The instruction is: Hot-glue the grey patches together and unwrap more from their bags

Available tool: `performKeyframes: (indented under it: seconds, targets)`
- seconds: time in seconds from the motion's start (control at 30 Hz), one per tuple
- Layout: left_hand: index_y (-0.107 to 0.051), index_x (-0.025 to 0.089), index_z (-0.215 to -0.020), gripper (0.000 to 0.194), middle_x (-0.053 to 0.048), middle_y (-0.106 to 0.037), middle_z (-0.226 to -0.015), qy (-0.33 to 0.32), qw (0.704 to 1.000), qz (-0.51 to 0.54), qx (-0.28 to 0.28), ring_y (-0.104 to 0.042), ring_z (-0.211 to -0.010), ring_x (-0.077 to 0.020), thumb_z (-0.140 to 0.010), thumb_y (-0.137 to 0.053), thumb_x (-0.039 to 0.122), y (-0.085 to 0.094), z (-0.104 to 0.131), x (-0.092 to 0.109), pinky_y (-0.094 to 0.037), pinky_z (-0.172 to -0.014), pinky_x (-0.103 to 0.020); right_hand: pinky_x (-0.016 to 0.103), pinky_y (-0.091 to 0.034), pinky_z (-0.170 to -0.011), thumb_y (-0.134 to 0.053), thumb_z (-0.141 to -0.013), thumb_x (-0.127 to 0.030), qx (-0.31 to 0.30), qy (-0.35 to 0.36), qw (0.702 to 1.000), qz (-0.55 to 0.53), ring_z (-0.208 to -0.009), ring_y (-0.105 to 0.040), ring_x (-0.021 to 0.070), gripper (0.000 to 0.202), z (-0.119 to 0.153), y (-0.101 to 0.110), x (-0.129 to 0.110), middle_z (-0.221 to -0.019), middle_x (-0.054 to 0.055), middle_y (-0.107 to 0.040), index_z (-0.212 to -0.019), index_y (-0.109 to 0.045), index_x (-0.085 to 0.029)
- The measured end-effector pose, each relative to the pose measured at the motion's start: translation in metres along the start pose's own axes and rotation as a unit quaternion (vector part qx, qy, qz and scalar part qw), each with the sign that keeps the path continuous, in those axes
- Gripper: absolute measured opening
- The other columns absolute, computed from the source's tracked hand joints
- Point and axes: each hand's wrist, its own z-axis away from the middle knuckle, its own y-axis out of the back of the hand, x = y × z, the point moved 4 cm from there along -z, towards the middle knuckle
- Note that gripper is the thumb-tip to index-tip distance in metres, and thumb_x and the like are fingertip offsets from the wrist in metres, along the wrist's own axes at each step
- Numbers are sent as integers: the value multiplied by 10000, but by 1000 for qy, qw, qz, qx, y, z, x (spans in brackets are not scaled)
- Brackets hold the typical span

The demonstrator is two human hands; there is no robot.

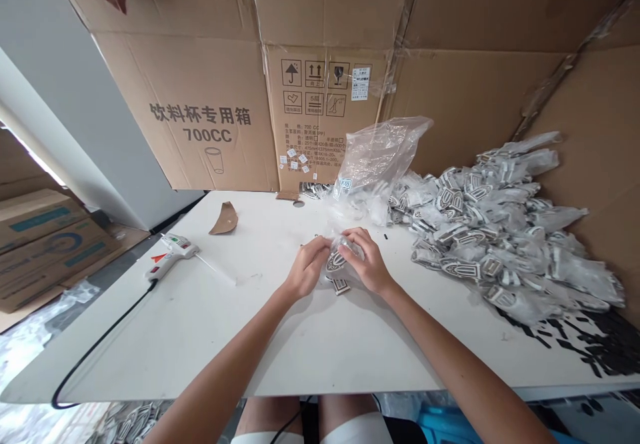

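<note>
Near the middle of the white table, both my hands hold a clear plastic bag [342, 264] with black-and-white lettered pieces inside. My left hand [307, 267] pinches the bag's left edge, fingers closed. My right hand [369, 261] grips its right side, with the thumb pressed over the front. A small black-and-white piece [341, 287] lies at the bag's lower end; whether it is inside the bag I cannot tell. Just beyond my hands stands a large crumpled clear bag [383, 154] with a small printed label.
A heap of bagged lettered pieces [475, 217] covers the right side. Black strips [600, 344] lie at the right front. On the left rest a corded glue gun [173, 254] and a cardboard scrap [225, 219]. Cardboard walls [210, 84] rise behind the table [200, 337].
</note>
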Motion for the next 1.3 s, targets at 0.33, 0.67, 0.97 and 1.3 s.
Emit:
performKeyframes:
  seconds: [0.33,0.67,0.97,1.3]
  targets:
    - [-449,245,-1351,538,85,-495,-776,67,985,132,88,-569,-749,-137,-894,-732,276,1,-2,-19,-467,-744,-275,480,-455,-1039,-659,-1021,-446,4,6,1000,23,-1131,-566,295,250,1,-2,2,-1029,54,-672,-849,-605,-273]
    - [-681,190,-1058,393,-86,-753,-1085,96,975,187,68,-719,-1015,-240,-907,-781,539,0,-4,-15,-564,-854,-344,477,-460,-1031,-646,-1028,-449,7,11,1000,17,-1130,-561,296,246,0,-1,3,-1019,53,-664,-858,-594,-277]
    - [-475,259,-1036,487,67,-626,-723,105,969,201,97,-529,-584,-110,-892,-803,588,3,-3,-20,-378,-565,-233,486,-458,-1046,-629,-1039,-463,-3,20,1000,6,-1134,-557,297,245,1,-1,-3,-1032,60,-655,-879,-603,-279]
    - [-709,197,-1064,450,-63,-773,-954,114,976,173,67,-716,-857,-206,-895,-791,606,1,-5,-14,-545,-731,-302,481,-475,-1027,-620,-1046,-460,7,20,1000,4,-1105,-570,292,234,0,1,-1,-1014,55,-661,-895,-625,-282]
